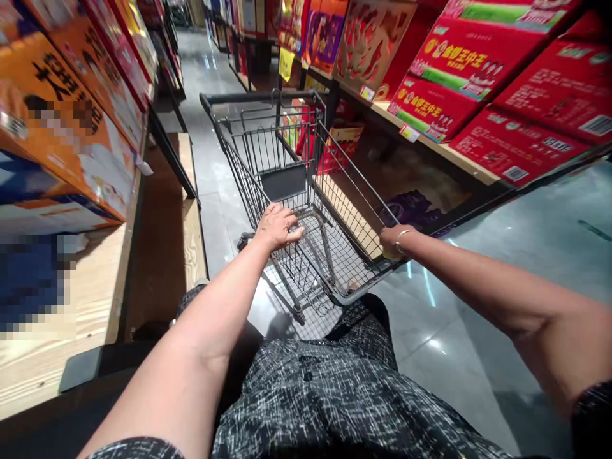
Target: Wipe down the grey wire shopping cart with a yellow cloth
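Observation:
A dark wire shopping cart [287,182] stands right in front of me, its basket holding nothing that I can make out. My left hand [278,226] is closed over the cart's left rim, thumb pointing inward. On the opposite side, my right hand [393,238] grips the right rim, its fingers mostly hidden. A thin bracelet [402,237] circles that wrist, and a small yellow patch shows just under the hand. The cart's rounded near end is close to my legs, and a dark bar crosses its far end.
Shelves with orange boxes [71,121] line the left, with a wooden shelf edge [98,287] close to my left arm. Red cartons [449,57] are stacked on the right shelf, beside the cart. A shiny tiled aisle floor [203,70] runs ahead between the shelves.

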### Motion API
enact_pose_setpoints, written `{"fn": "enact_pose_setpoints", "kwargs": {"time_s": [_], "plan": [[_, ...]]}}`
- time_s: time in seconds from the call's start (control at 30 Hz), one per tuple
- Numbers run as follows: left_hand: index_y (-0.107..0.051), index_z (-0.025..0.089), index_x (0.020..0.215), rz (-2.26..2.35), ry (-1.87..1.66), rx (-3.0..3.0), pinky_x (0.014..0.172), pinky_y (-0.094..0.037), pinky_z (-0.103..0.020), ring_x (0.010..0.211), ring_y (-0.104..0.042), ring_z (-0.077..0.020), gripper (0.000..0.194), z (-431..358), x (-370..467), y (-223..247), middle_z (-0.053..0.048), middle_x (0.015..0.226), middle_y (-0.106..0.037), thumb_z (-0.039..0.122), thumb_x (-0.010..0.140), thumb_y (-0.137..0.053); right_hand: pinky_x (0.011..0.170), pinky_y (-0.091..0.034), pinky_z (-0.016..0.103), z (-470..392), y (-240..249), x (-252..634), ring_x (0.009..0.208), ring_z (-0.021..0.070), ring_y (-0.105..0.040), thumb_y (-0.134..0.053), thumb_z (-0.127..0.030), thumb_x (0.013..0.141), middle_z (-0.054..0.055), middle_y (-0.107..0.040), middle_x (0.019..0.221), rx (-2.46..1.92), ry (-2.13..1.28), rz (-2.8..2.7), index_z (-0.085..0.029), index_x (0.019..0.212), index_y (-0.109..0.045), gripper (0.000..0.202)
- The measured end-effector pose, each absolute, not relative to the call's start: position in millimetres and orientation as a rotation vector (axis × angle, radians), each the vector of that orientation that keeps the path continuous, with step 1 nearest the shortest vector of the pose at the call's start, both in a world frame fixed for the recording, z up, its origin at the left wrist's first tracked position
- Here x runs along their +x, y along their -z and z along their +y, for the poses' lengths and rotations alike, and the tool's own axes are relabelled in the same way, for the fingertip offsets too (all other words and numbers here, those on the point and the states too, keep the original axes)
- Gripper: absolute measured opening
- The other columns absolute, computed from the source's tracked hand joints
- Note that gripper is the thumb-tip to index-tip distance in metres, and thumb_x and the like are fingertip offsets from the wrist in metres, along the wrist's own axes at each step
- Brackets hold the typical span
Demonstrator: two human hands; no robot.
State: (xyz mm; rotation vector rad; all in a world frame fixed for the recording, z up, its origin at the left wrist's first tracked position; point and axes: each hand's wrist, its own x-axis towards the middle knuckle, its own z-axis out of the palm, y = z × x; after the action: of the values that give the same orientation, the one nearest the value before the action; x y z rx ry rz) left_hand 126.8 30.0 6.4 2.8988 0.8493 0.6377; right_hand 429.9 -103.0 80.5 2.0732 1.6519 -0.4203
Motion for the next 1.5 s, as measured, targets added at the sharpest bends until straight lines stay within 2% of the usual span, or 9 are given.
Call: {"fn": "enact_pose_setpoints", "kwargs": {"time_s": [0.17,0.27,0.37,0.53,0.7,0.97,1.13,1.27,1.5], "plan": [[-0.077,0.024,0.09,0.928,-0.513,2.937,0.107,-0.04,-0.048,0.101,-0.059,-0.0291,0.039,22.7,126.0,-13.7,-0.008,0.097,-0.071,0.054,0.097,-0.052,0.096,-0.055,0.044,-151.7,-70.8,395.8,0.114,0.0292,-0.064,-0.06,-0.016,0.083,0.014,-0.061,0.132,2.194,0.357,2.069,-0.024,0.111,-0.075,0.033],[-0.078,0.023,0.09,0.987,-0.448,2.938,0.109,-0.039,-0.048,0.103,-0.059,-0.0289,0.043,12.2,125.4,-17.7,-0.009,0.098,-0.072,0.056,0.097,-0.052,0.103,-0.056,0.04,-189.6,-37.8,341.8,0.124,0.0242,-0.062,-0.047,-0.011,0.083,0.011,-0.057,0.137,2.394,0.593,2.443,-0.025,0.123,-0.069,0.048],[-0.079,0.02,0.093,1.029,-0.334,2.938,0.111,-0.038,-0.047,0.107,-0.06,-0.0293,0.051,-0.5,124.7,-23.8,-0.01,0.1,-0.073,0.062,0.098,-0.05,0.103,-0.057,0.046,-217.8,-7.3,309.6,0.125,0.0284,-0.063,-0.047,-0.016,0.084,0.014,-0.056,0.14,2.575,0.458,2.536,-0.026,0.124,-0.068,0.046],[-0.075,0.026,0.124,0.928,-0.262,2.868,0.113,-0.038,-0.046,0.125,-0.057,-0.0284,0.057,12.7,113.2,-47.3,-0.007,0.127,-0.071,0.067,0.101,-0.043,0.098,-0.061,0.048,-229.2,18.9,324.6,0.121,0.0312,-0.067,-0.052,-0.021,0.084,0.011,-0.06,0.138,2.613,0.313,2.652,-0.035,0.123,-0.07,0.045],[-0.06,0.03,0.146,1.298,-0.053,2.707,0.126,-0.009,-0.068,0.16,-0.016,-0.0401,0.066,61.3,76.0,-71.2,-0.008,0.167,-0.04,0.072,0.096,-0.047,0.097,-0.063,0.05,-225.2,29.7,343.0,0.124,0.0319,-0.066,-0.054,-0.022,0.084,0.01,-0.061,0.139,2.535,0.282,2.797,-0.042,0.123,-0.069,0.046],[-0.065,0.021,0.128,1.41,-0.227,2.616,0.126,-0.009,-0.07,0.162,-0.006,-0.0402,0.062,54.4,70.1,-47.9,-0.013,0.16,-0.045,0.072,0.097,-0.048,0.096,-0.062,0.045,-206.3,34.7,375.9,0.12,0.0291,-0.068,-0.054,-0.025,0.082,0.011,-0.065,0.132,2.534,0.11,2.82,-0.032,0.118,-0.072,0.04],[-0.054,0.026,0.148,1.443,-0.252,2.55,0.126,-0.002,-0.071,0.162,0.0,-0.0404,0.069,27.0,96.9,-44.6,-0.009,0.168,-0.035,0.072,0.096,-0.047,0.099,-0.058,0.04,-180.6,36.6,469.1,0.116,0.0265,-0.069,-0.054,-0.035,0.077,0.012,-0.068,0.125,2.48,0.147,2.875,-0.023,0.102,-0.077,0.036],[-0.035,0.028,0.163,1.389,-0.14,2.552,0.126,0.003,-0.07,0.161,0.003,-0.0432,0.093,1.6,129.0,-52.2,-0.008,0.175,-0.021,0.076,0.086,-0.057,0.102,-0.055,0.045,-136.4,14.8,536.0,0.11,0.0301,-0.069,-0.055,-0.038,0.064,0.013,-0.071,0.114,2.568,0.425,2.566,-0.021,0.091,-0.076,0.038],[-0.03,0.03,0.165,1.194,-0.075,2.73,0.127,-0.005,-0.067,0.162,-0.007,-0.0393,0.093,-29.1,126.2,-79.6,-0.01,0.177,-0.006,0.067,0.087,-0.066,0.103,-0.05,0.052,-31.3,-29.6,477.4,0.107,0.0316,-0.064,-0.053,-0.036,0.062,0.015,-0.066,0.112,2.752,0.341,2.802,-0.019,0.1,-0.07,0.045]]}}
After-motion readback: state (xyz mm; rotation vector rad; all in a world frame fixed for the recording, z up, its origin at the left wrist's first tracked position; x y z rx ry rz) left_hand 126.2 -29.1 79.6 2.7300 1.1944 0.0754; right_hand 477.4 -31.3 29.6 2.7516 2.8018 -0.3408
